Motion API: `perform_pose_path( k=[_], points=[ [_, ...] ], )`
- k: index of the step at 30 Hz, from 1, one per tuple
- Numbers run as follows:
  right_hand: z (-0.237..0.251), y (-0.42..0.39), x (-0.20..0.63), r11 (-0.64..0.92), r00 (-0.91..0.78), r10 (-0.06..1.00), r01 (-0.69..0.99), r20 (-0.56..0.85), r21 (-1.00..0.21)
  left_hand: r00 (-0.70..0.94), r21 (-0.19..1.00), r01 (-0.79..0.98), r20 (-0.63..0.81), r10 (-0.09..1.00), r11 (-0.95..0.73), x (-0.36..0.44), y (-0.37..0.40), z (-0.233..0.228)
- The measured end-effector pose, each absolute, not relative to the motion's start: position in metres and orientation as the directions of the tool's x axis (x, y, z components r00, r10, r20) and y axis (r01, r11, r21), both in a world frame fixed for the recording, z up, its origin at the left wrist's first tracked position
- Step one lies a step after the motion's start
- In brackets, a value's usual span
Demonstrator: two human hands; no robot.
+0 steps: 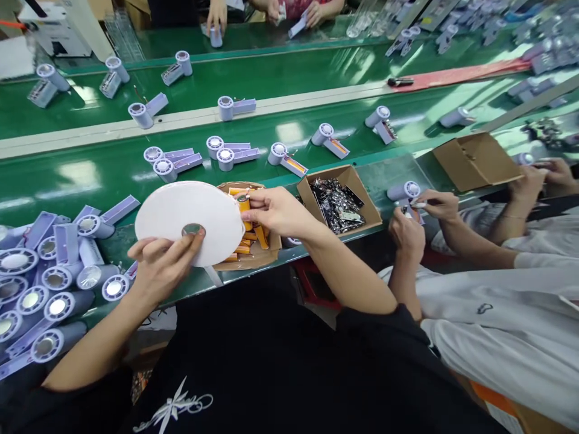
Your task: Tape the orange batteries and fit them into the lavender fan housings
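Observation:
My left hand [160, 268] holds a large white tape roll [190, 211] from below, thumb near its centre hole. My right hand [275, 211] pinches at the roll's right edge, over a shallow cardboard tray [253, 259] that holds several orange and yellow pieces [246, 226]. Whether the fingers hold a small part or the tape's end is unclear. The roll hangs tilted above the near edge of the green conveyor belt [90, 175].
A heap of lavender handheld fans [49, 271] lies at my left, more fans [226, 158] spread on the belts. A cardboard box of small dark parts [339, 202] sits to the right. A co-worker's hands [420, 217] work on a fan nearby; other people's hands [217, 15] show across the belt.

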State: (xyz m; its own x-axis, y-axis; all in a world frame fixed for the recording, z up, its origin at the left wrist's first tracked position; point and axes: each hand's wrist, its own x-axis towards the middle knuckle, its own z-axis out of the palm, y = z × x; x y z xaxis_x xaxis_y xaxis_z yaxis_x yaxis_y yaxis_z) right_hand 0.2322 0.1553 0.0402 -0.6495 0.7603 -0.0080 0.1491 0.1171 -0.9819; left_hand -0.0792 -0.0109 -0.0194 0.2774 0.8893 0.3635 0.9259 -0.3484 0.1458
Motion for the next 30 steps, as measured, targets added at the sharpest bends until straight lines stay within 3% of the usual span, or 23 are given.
perform_pose_path(
  k=[3,8,11,13,15,18,21,22,24,26,30],
  points=[
    [0.031,0.149,0.229,0.050,-0.538,0.840,-0.050,0.069,-0.998,0.242,0.086,0.949,0.420,0.875,-0.304,-0.086,-0.010,-0.015],
    [0.020,0.126,0.215,0.046,-0.561,0.826,-0.026,0.052,-0.999,0.291,-0.002,0.949,0.399,0.869,-0.316,-0.082,-0.021,-0.018],
    [0.026,0.134,0.214,0.084,-0.341,0.927,-0.215,0.156,-0.973,0.218,0.045,0.963,0.457,0.862,-0.267,-0.056,-0.036,-0.028],
    [0.037,0.158,0.233,0.198,-0.172,0.958,-0.187,0.231,-0.962,0.244,0.094,0.950,0.377,0.893,-0.299,-0.038,-0.043,-0.033],
    [0.049,0.191,0.265,0.286,-0.148,0.946,-0.041,0.289,-0.957,0.329,0.130,0.925,0.194,0.924,-0.357,-0.030,-0.033,-0.029],
    [0.050,0.229,0.309,0.346,-0.079,0.936,0.049,0.342,-0.937,0.523,0.267,0.829,-0.058,0.850,-0.491,-0.035,0.034,-0.007],
    [0.030,0.242,0.318,0.318,-0.076,0.946,0.018,0.316,-0.948,0.634,0.399,0.745,-0.175,0.754,-0.534,-0.029,0.155,0.016],
    [0.023,0.244,0.315,0.301,-0.083,0.950,0.007,0.300,-0.954,0.593,0.377,0.779,-0.180,0.785,-0.502,-0.019,0.198,0.019],
    [0.010,0.249,0.306,0.273,-0.091,0.958,0.006,0.271,-0.962,0.454,0.223,0.877,-0.093,0.886,-0.426,0.006,0.273,0.014],
    [0.002,0.256,0.302,0.256,-0.108,0.962,0.033,0.251,-0.966,0.434,0.107,0.899,-0.091,0.896,-0.424,0.030,0.323,-0.003],
    [-0.006,0.276,0.312,0.291,-0.212,0.941,0.115,0.263,-0.950,0.503,0.128,0.864,-0.146,0.852,-0.488,0.045,0.351,-0.043]
  ],
)
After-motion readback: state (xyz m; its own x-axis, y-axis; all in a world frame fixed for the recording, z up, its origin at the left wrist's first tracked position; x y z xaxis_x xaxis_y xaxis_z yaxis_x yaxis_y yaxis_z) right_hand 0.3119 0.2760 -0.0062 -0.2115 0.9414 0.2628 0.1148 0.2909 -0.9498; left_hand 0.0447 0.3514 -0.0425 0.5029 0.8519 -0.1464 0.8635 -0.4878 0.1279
